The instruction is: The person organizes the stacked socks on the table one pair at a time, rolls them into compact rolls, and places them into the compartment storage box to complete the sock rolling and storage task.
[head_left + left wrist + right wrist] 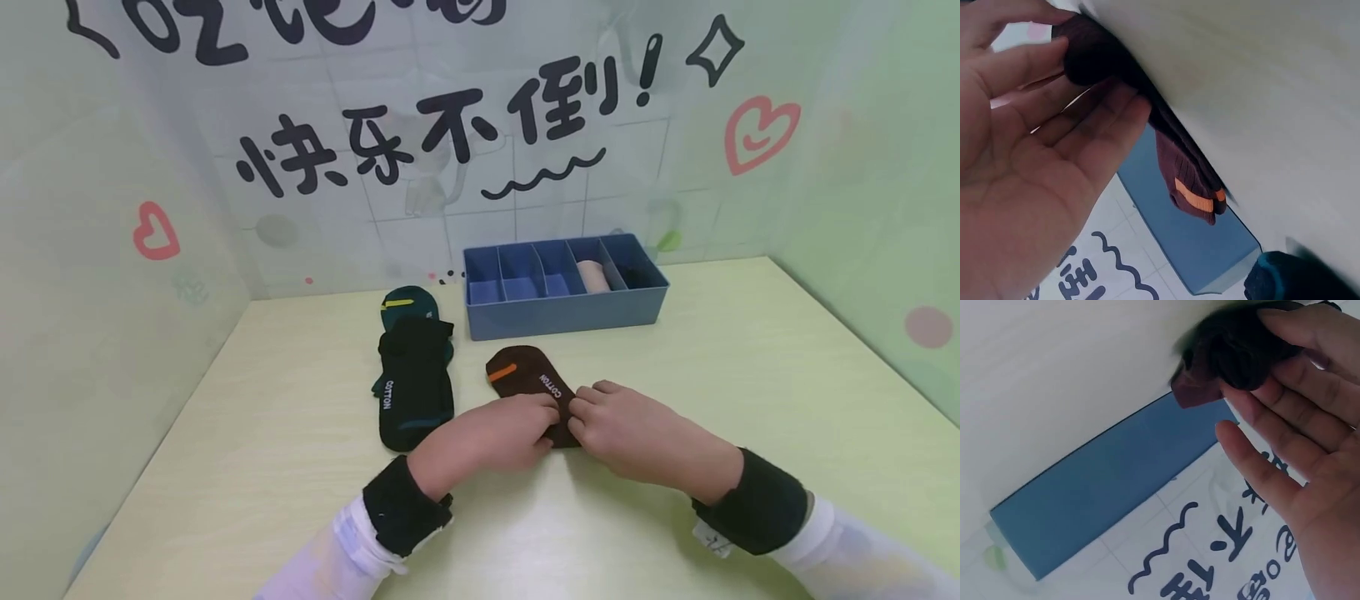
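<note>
A brown pair of socks with an orange stripe and the word COTTON lies on the table, toe end away from the person. My left hand pinches the near part between thumb and fingers. From the other side my right hand grips the same end, its thumb and fingertips close to the left ones. In the right wrist view the sock end looks rolled into a dark bundle at the fingers. The striped toe hangs out flat past the left fingers in the left wrist view.
Behind the hands stands a blue divided box. A pale pink roll sits in one compartment, a dark item in the rightmost. To the left, black socks overlap dark teal socks. A printed wall covering closes the back.
</note>
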A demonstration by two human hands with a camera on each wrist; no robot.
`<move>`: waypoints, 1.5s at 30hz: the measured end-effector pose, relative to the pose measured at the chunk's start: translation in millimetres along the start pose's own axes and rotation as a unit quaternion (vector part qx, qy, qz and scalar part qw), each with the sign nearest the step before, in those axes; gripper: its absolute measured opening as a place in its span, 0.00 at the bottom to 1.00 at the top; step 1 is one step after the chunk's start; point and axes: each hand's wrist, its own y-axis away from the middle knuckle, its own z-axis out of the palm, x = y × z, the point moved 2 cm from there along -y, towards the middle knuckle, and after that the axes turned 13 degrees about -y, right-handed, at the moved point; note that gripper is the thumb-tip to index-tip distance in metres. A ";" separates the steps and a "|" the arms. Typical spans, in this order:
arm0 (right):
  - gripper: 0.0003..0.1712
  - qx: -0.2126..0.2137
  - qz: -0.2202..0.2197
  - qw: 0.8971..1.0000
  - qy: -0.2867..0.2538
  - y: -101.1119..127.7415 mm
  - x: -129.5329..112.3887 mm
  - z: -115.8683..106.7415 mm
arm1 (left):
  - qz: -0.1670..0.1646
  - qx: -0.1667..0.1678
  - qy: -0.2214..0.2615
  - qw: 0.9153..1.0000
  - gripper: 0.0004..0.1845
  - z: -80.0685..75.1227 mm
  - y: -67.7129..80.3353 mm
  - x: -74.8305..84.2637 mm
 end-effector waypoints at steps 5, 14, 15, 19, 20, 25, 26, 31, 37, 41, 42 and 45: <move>0.11 -0.040 0.021 0.993 -0.111 2.2 8.3 3.0 | 0.013 -0.008 -0.003 1.000 0.13 2.8 -1.0 -4.2; 0.13 -0.084 0.049 0.964 -0.246 5.9 20.6 4.4 | 0.052 -0.017 0.020 0.998 0.18 -0.3 0.0 -7.1; 0.14 -0.087 0.047 0.964 -0.246 6.0 21.2 4.4 | 0.051 -0.019 0.021 0.998 0.19 -0.5 0.1 -7.2; 0.21 -0.102 0.046 0.964 -0.240 6.5 23.1 5.3 | 0.044 -0.019 0.023 0.999 0.20 -1.2 0.3 -6.4; 0.24 -0.105 0.046 0.964 -0.239 6.6 23.5 5.6 | 0.043 -0.020 0.022 0.999 0.20 -1.1 0.1 -6.0; 0.26 -0.088 0.042 0.964 -0.247 5.4 24.6 7.4 | 0.044 -0.024 0.020 0.999 0.18 -0.2 -0.5 -4.2; 0.25 -0.082 0.042 0.964 -0.250 5.1 24.9 7.7 | 0.044 -0.025 0.020 0.999 0.18 0.0 -0.3 -3.9; 0.16 -0.066 0.073 0.956 -0.278 4.0 25.9 7.0 | 0.048 -0.021 0.010 0.999 0.18 0.0 1.4 -4.3; 0.09 -0.016 0.096 0.971 -0.217 1.7 20.1 2.9 | 0.055 -0.022 0.011 0.998 0.19 -1.2 1.9 -5.6; 0.05 0.023 0.044 0.992 -0.115 1.7 11.3 -0.2 | 0.053 -0.024 0.013 0.998 0.17 -0.5 1.1 -4.9; 0.04 0.026 0.035 0.994 -0.103 2.2 9.5 -0.5 | 0.051 -0.026 0.014 0.998 0.18 -0.1 1.0 -4.7; 0.05 0.015 0.021 0.996 -0.081 3.4 5.6 0.1 | 0.040 -0.038 0.011 0.998 0.19 1.2 1.3 -4.4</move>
